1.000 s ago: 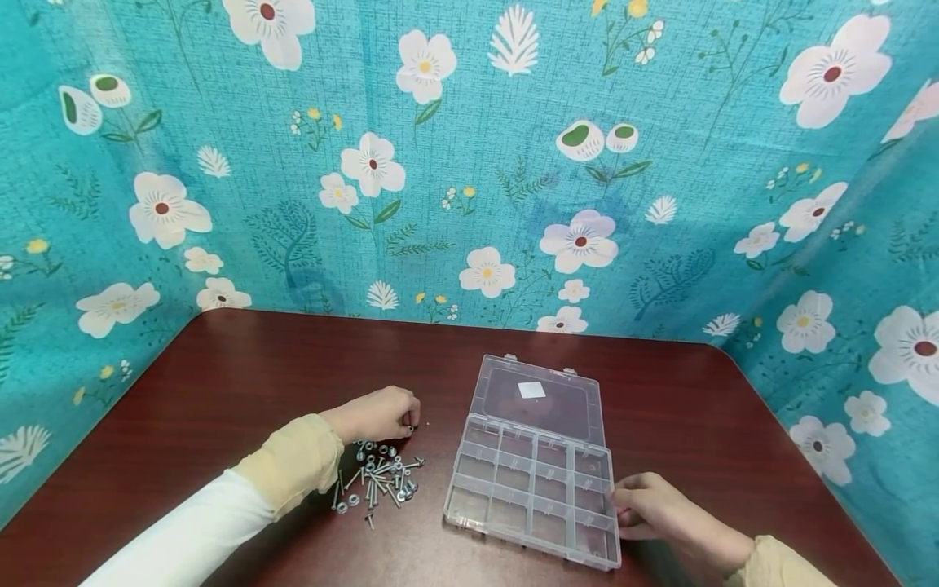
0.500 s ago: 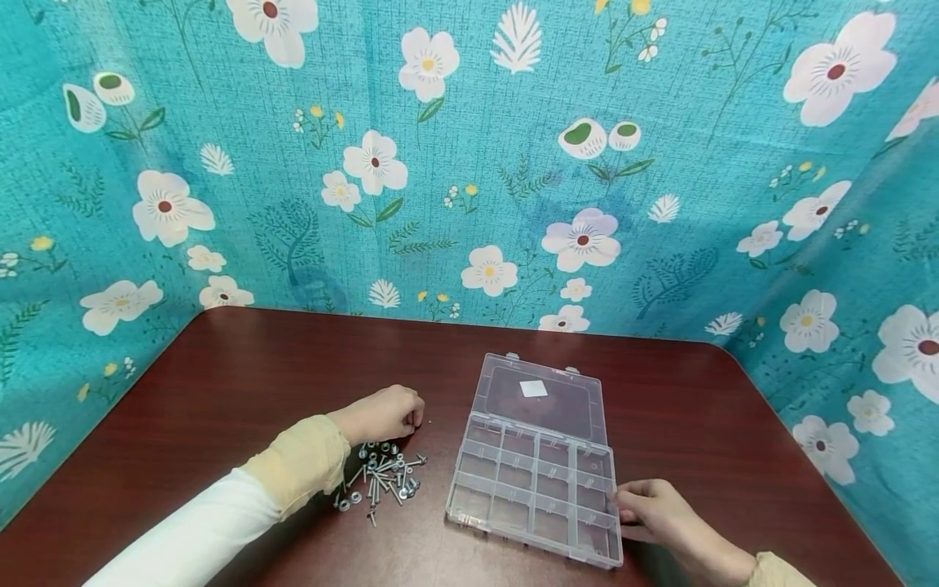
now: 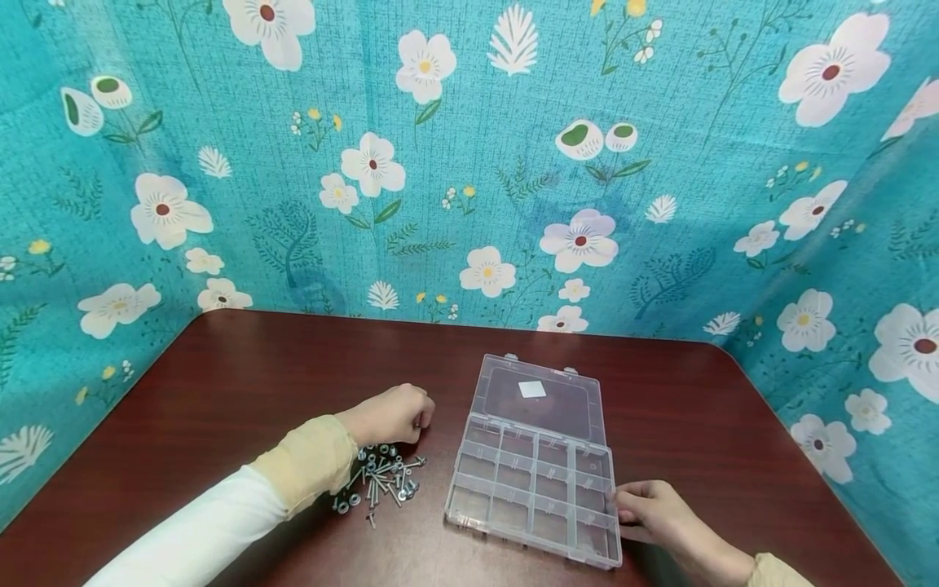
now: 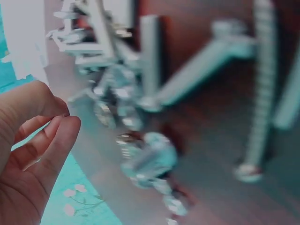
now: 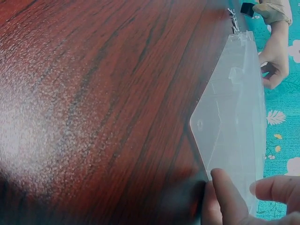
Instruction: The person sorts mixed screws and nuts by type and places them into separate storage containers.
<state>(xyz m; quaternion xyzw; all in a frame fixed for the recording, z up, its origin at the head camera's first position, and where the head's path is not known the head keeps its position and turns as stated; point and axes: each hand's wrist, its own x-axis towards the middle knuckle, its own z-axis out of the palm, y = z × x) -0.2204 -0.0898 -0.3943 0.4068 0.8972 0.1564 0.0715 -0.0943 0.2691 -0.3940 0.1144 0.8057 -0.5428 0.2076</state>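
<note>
A clear plastic compartment box point(image 3: 513, 489) lies with its lid point(image 3: 539, 408) folded back, its compartments showing no contents. My right hand point(image 3: 663, 518) holds the box by its right wall, thumb and fingers about the edge in the right wrist view. My left hand point(image 3: 396, 413) hovers between the box and a pile of bolts and nuts point(image 3: 385, 481). Its thumb and forefinger tips point(image 4: 70, 126) pinch together in the left wrist view; the small nut between them is mostly hidden. Blurred screws point(image 4: 197, 70) lie beyond those fingers.
The dark red-brown table point(image 3: 293, 350) backs onto a teal flowered cloth point(image 3: 440, 163), which also hangs along both sides. A white square label point(image 3: 531, 389) is on the box lid. One bolt point(image 3: 371, 519) lies apart, in front of the pile.
My left hand has shifted slightly right toward the box, and its turn now hides the small metal nut seen at its fingertips before. My right hand stays at the box.
</note>
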